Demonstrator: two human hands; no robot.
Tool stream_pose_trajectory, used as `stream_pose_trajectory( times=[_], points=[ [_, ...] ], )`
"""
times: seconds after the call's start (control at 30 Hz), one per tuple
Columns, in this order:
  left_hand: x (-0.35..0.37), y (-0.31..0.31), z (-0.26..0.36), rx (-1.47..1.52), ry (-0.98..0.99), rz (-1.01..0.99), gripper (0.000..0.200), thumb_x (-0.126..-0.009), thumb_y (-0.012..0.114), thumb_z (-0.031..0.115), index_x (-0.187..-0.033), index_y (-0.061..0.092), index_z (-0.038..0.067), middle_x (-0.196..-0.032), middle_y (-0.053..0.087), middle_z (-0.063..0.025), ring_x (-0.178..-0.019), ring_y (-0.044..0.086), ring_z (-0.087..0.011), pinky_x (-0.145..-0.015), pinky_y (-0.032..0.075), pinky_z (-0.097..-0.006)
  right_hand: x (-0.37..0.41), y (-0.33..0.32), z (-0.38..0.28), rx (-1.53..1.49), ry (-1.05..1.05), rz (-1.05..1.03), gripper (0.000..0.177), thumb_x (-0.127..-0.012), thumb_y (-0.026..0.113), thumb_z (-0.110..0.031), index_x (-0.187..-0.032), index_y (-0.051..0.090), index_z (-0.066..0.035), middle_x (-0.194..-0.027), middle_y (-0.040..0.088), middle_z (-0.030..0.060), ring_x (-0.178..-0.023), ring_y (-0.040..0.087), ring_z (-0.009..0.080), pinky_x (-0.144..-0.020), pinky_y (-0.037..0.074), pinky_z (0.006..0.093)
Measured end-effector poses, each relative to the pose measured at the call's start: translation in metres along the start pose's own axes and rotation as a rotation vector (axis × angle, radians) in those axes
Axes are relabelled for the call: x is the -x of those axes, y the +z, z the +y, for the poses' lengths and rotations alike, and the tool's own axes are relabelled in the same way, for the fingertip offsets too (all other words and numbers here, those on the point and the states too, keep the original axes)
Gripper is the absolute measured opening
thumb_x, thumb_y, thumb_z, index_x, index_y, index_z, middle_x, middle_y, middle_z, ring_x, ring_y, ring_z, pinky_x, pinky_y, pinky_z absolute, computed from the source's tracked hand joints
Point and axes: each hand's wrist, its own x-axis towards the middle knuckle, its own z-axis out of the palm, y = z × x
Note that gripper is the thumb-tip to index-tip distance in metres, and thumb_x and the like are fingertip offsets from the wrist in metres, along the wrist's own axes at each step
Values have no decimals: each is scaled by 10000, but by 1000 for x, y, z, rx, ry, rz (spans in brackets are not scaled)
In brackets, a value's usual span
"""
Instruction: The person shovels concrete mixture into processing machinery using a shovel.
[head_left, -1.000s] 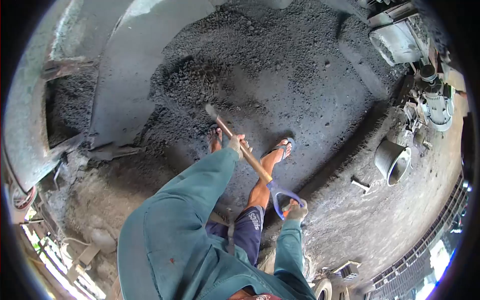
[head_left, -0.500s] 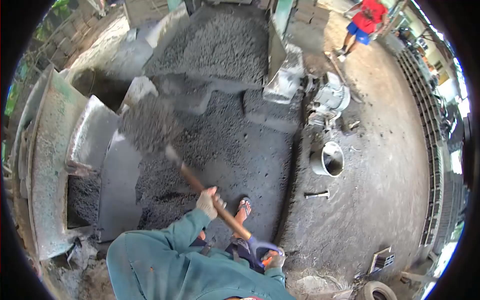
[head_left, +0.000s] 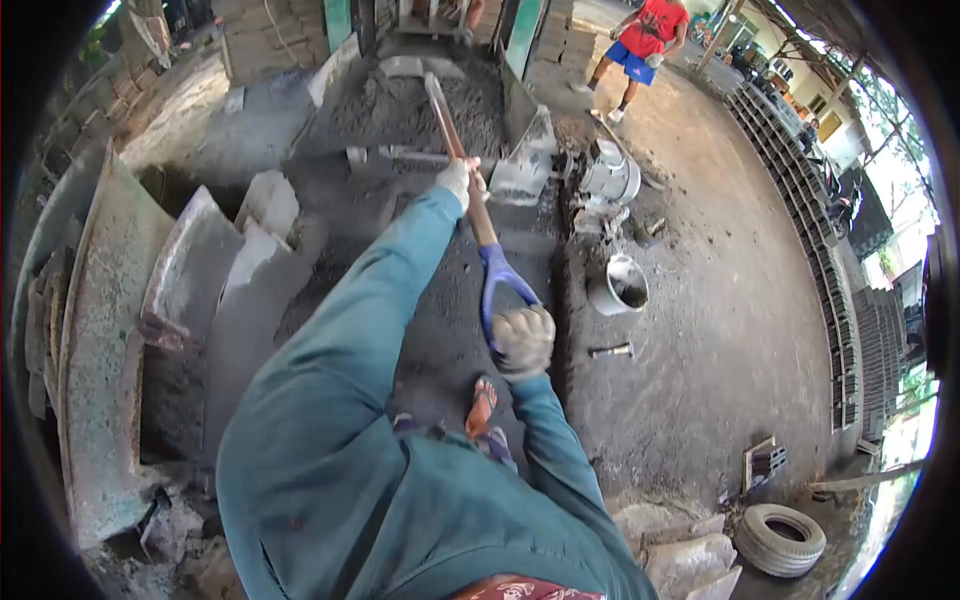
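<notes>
Both my hands are closed on a shovel (head_left: 483, 222) with a wooden shaft and a purple D-shaped handle. My left hand (head_left: 461, 186), in a pale glove, wraps the middle of the shaft with the arm stretched forward. My right hand (head_left: 523, 342), also gloved, grips the D-handle nearer my body. The shovel points away from me, its blade low over the dark grey mix (head_left: 345, 118) in the chute between the side plates. My sandalled foot (head_left: 481, 405) stands on the grey floor below.
Rusty metal panels (head_left: 110, 350) stand on the left. To the right are a motor (head_left: 608, 178), a bucket (head_left: 605, 290), a hammer (head_left: 612, 351) and a tire (head_left: 780, 540). A person in a red shirt (head_left: 655, 28) stands at the far right; another person's part shows beyond the chute.
The shovel has swung from the left, where its blade carried a load of grey mix, forward to the far chute. Both arms have reached out, and the view has shifted.
</notes>
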Motion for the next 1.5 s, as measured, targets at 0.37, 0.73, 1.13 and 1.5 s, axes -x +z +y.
stream_pose_trajectory(
  times=[0.37,0.73,1.13,1.5],
  points=[
    [277,-190,-27,540,100,-88,252,-937,658,299,-792,507,159,-735,547,-36,-623,551,-214,-712,469,-465,260,-49,-21,-352,490,-324,334,-682,730,27,-983,663,-102,-1095,678,145,-1015,660,327,-959,500,427],
    [412,-372,-88,1179,255,588,364,-923,604,294,-629,478,120,-608,498,-31,-602,511,-204,-889,463,-447,-113,-49,-171,-710,-482,-304,232,-736,766,-239,-845,629,-87,-891,666,79,-751,662,286,-685,518,413],
    [480,-449,-36,1040,437,635,355,-880,674,360,-822,576,24,-748,629,-121,-673,629,-306,-666,557,-461,-142,39,-409,-687,-1085,-623,139,-662,716,-177,-781,679,-115,-830,693,48,-776,684,230,-684,517,383],
    [461,-355,-153,1025,330,676,215,-842,631,238,-812,534,48,-720,572,-138,-639,584,-317,-696,540,-516,-39,19,-274,-683,-1149,-928,182,-661,668,-86,-842,686,-95,-790,677,86,-734,692,270,-636,557,391]
  ],
)
